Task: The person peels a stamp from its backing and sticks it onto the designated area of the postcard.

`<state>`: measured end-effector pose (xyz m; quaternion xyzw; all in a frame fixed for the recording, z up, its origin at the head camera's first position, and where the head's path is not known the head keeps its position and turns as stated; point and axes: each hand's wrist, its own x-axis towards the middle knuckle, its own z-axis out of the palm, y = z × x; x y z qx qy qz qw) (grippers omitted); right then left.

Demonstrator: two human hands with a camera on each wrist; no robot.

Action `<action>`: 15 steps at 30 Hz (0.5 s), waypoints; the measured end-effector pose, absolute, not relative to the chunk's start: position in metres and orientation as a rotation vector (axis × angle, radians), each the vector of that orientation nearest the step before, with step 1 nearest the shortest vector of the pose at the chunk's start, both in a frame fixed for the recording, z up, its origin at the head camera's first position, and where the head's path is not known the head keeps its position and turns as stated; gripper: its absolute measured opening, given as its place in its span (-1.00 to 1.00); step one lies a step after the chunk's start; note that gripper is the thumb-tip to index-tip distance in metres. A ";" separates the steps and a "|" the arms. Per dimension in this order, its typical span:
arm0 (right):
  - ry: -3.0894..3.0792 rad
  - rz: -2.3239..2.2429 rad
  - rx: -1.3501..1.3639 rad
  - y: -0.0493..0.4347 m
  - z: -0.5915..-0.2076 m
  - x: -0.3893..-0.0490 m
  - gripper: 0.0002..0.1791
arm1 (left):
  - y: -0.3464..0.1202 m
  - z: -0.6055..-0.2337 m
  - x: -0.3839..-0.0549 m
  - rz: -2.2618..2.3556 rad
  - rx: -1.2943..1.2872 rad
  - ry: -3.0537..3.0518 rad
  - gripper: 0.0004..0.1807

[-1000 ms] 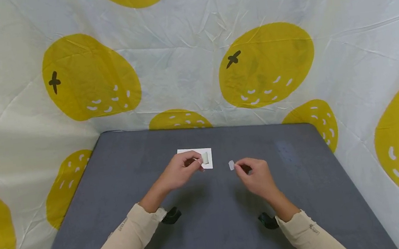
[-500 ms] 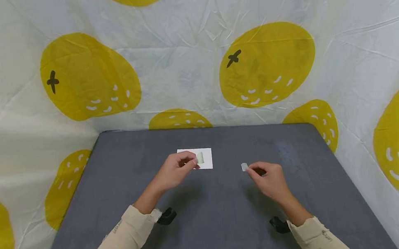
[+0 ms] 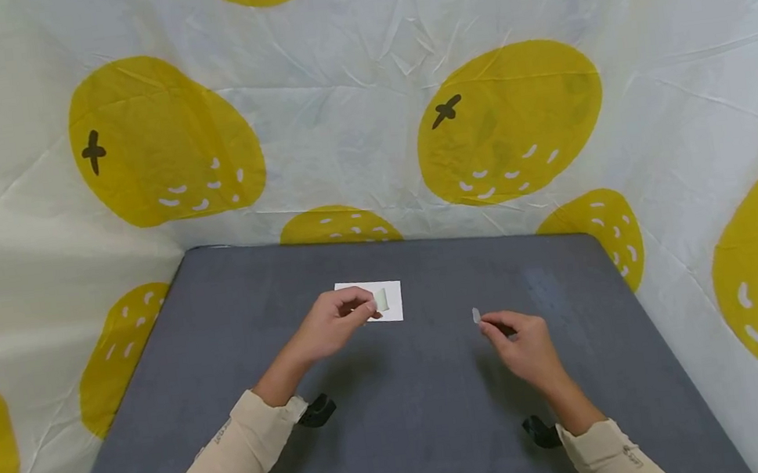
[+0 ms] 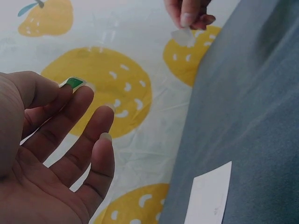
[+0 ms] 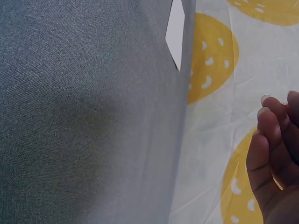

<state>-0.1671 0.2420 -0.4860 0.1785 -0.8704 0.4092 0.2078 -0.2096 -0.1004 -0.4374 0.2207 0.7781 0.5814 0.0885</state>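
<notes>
My left hand (image 3: 338,324) pinches a small pale, slightly curled sticker-like piece (image 3: 381,299) between thumb and index finger. A green patch shows on that piece (image 4: 74,83) in the left wrist view, where my other fingers are loosely bent. Behind it in the head view, a white card (image 3: 393,290) lies flat on the dark grey table. To the right, my right hand (image 3: 524,345) holds a small translucent white slip (image 3: 476,315) by its lower end, at thumb and fingertip. The slip is hidden in the right wrist view, where only bent fingers (image 5: 268,140) appear.
The grey cloth-covered table (image 3: 437,419) spreads under both hands. A white curtain with yellow fruit prints (image 3: 336,115) stands close behind the table and along its sides. Black wrist straps (image 3: 318,411) sit under both cuffs.
My right hand has moved right and slightly nearer with the white slip, which now appears edge-on. My left hand has shifted slightly left with its piece, then stayed nearly still.
</notes>
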 end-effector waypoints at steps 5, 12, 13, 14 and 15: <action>-2.402 1.132 0.477 0.244 -0.485 -0.168 -0.89 | -0.102 -0.436 -0.209 1.733 0.658 2.311 -0.82; -2.316 1.145 0.586 0.233 -0.476 -0.169 -0.75 | -0.098 -0.433 -0.208 1.743 0.627 2.270 -0.83; -2.292 1.163 0.624 0.230 -0.474 -0.169 -0.72 | -0.096 -0.433 -0.208 1.758 0.631 2.256 -0.83; -2.266 1.187 0.664 0.226 -0.472 -0.170 -0.69 | -0.094 -0.433 -0.208 1.771 0.641 2.244 -0.84; -2.238 1.212 0.708 0.222 -0.470 -0.170 -0.67 | -0.091 -0.434 -0.207 1.785 0.650 2.230 -0.84</action>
